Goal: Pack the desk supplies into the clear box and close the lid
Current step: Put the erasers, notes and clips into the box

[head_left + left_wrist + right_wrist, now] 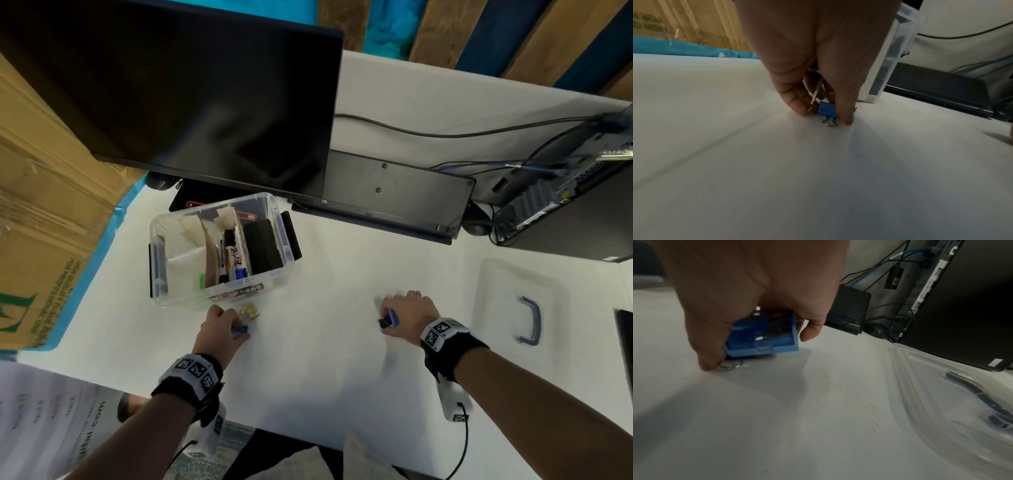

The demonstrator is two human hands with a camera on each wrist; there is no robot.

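A: Where are we standing on the left grip (224, 325)?

B: We're pinching a blue clip (826, 109) between thumb and fingers, clip touching the surface (325, 377). Palm is facing down, fingertips (846, 119) on the white top. A wire loop is sticking out toward the wrist.

A: Box (219, 250) relative to that hand?

B: Just beyond the left hand, slightly left, open at the top. Its near wall is close to our knuckles. We're judging that as a short lift up and forward over the rim. A gold clip (251, 312) is lying between hand and box, untouched.

A: Right grip (406, 313)?

B: We're curling it round a small blue case (764, 335), tilted, low over the surface. Something metal, ring-like, is sitting under the thumb; we can't tell what.

A: Which hand is nearer the box?

B: Left, clearly. Right is well apart from it, nearer the lid (520, 308), which is lying flat to its right.

A: Box contents?

B: Markers, a black pad and papers are already standing inside. Lid isn't on yet.
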